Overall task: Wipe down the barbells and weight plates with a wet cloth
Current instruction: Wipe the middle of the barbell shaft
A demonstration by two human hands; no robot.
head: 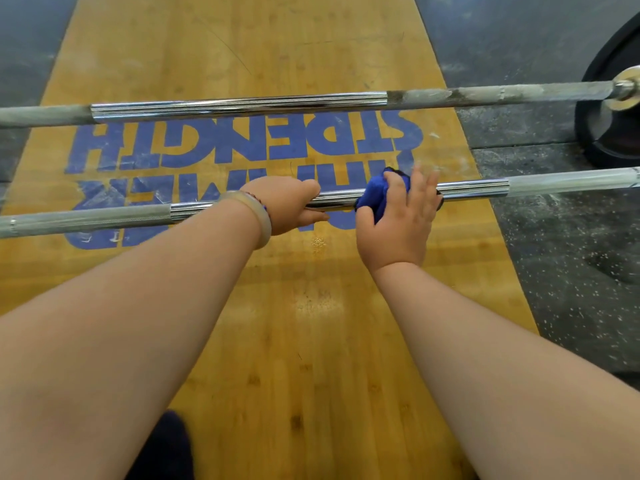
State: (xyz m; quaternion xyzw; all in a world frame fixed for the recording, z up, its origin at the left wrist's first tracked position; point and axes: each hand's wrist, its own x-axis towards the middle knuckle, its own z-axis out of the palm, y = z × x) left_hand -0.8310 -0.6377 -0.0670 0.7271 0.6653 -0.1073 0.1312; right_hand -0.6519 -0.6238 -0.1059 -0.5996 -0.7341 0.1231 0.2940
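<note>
Our left hand (287, 206) gripped the smooth middle of the near barbell (478, 188), fingers curled over it, with a pale bracelet (260, 218) at the wrist. Just beside it, our right hand (398, 216) held the blue cloth (375, 192) wrapped against the same bar, thumb under and fingers spread over the top. That bar lay across the wooden platform (294, 341) above blue lettering (242, 140). Beyond it lay the far barbell (242, 105), chalky along its grip, carrying a black weight plate (588, 136) at its right end on the dark rubber floor (554, 244).
</note>
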